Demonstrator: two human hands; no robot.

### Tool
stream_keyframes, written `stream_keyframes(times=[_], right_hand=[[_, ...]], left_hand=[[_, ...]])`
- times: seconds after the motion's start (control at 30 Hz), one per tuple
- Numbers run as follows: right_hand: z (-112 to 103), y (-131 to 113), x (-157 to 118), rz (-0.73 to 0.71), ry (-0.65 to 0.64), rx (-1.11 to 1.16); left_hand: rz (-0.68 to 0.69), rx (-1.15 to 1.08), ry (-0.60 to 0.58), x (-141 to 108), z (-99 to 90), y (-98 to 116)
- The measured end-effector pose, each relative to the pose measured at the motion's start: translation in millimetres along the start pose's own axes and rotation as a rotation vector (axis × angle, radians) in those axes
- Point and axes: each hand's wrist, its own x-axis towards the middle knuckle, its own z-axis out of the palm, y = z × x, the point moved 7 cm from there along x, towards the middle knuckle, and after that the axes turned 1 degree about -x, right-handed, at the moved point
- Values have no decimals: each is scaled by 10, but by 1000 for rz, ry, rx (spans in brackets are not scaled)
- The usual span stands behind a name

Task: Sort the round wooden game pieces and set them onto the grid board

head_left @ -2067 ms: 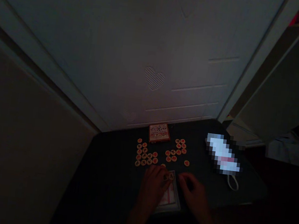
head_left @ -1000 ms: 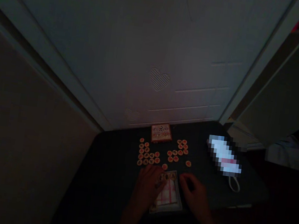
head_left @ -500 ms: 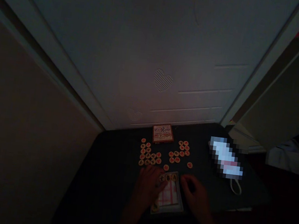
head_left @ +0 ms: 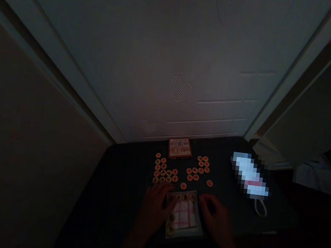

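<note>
The shallow tray [head_left: 191,231] lies flat near the table's close edge, between the hands; take it as the clock's centre, with 12 pointing away from the person. Inside is a pale folded sheet [head_left: 185,214] ruled with red lines, with a row of dark-marked discs [head_left: 186,197] along the 12 o'clock edge and others down the side from 9 to 7 o'clock. At 9 o'clock the left hand [head_left: 157,201] reaches over the near rim, loosely bent, thumb apart from the fingers; whether it pinches a disc I cannot tell. At 3 o'clock the right hand [head_left: 214,210] rests close by the rim, half curled around a dark hollow; its contents, if any, cannot be made out. A single red-marked disc [head_left: 183,185] sits just past the tray at 12 o'clock, another lone disc [head_left: 209,183] at 1. Larger clusters lie farther out: the left group [head_left: 164,167] at 11, the right group [head_left: 200,170] near 12. Behind them, also near 12, is a printed flat box [head_left: 180,148]. A bright pixelated device [head_left: 249,174] with a white loop [head_left: 260,207] lies at 2 on the dark table [head_left: 119,182]. Beyond stands a pale panel bearing a striped heart [head_left: 181,88].
</note>
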Motion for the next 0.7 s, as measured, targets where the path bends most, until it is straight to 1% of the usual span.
stream_keyframes(times=[0.07,0.13,0.2,0.3,0.4,0.57,0.7], right_hand=[[-2,-4,-2,-15,12,-13],[-13,-8,1,-33,37,-37],[-23,-15,11,-60,63,-59],[-11,-23,26,-99,69,-81],[23,-10,26,-106,44,-99],[53,31,5,-95,25,-99],[60,39,7,-110,20,-123]], left_hand=[[-44,-51,48,-48,-29,-122],[-106,-118,71,-102,-32,-231],[-174,-174,70,-158,-12,-307],[-239,-221,43,-229,44,-344],[-248,-243,49,-263,91,-330],[-208,-235,94,-248,141,-310],[-193,-243,107,-249,155,-321]])
